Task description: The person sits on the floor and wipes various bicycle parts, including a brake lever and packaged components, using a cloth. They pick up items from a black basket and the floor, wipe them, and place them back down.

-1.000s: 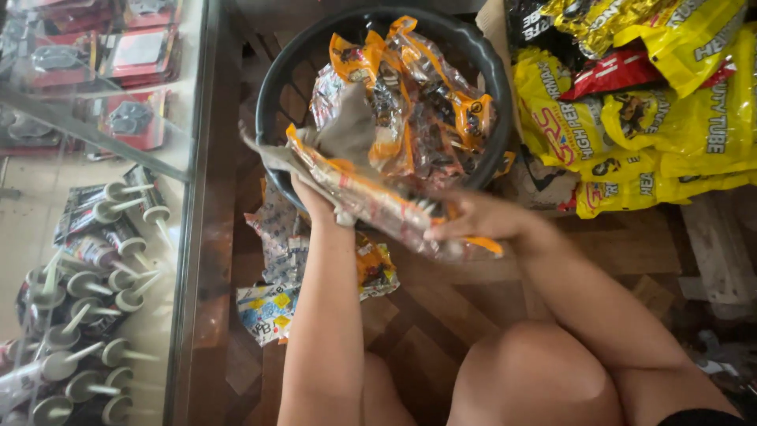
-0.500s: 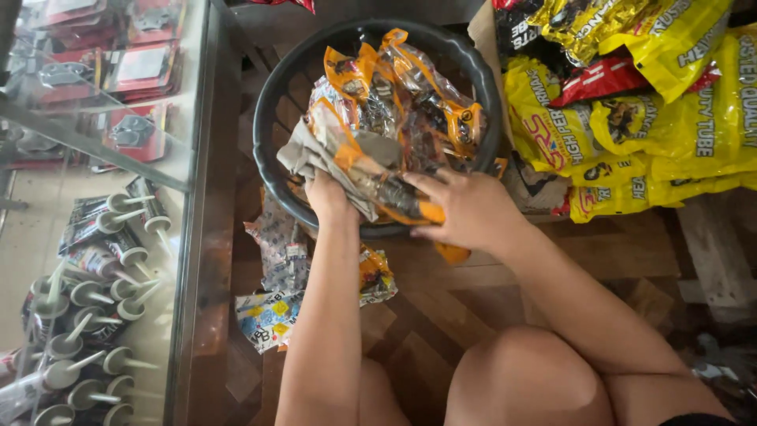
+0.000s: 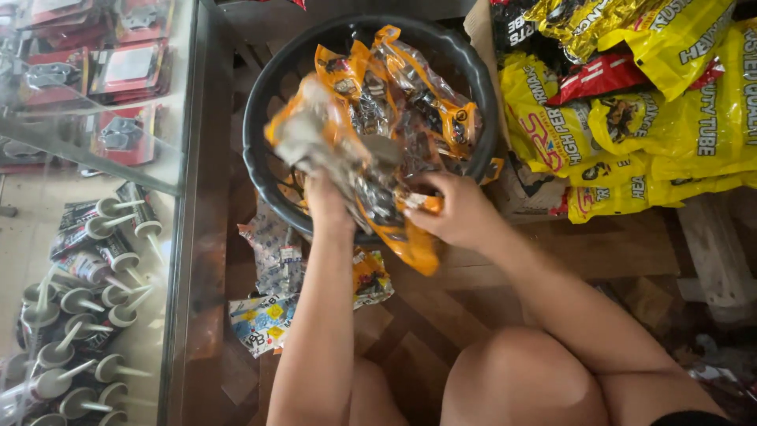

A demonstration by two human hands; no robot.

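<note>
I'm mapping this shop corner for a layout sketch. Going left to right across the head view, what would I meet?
Nozzle-capped tubes in the glass case → loose packets on the floor → left hand → black basket of orange packets → right hand → yellow bags.

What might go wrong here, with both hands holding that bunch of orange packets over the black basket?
The left hand and right hand hold a loose bunch of orange packets at the near rim of the black basket. One packet hangs below the rim, so it may slip onto the wooden floor, where other packets already lie. The basket looks heaped, so more packets could spill out. The glass case stands close to the left arm, which might knock it.
</note>
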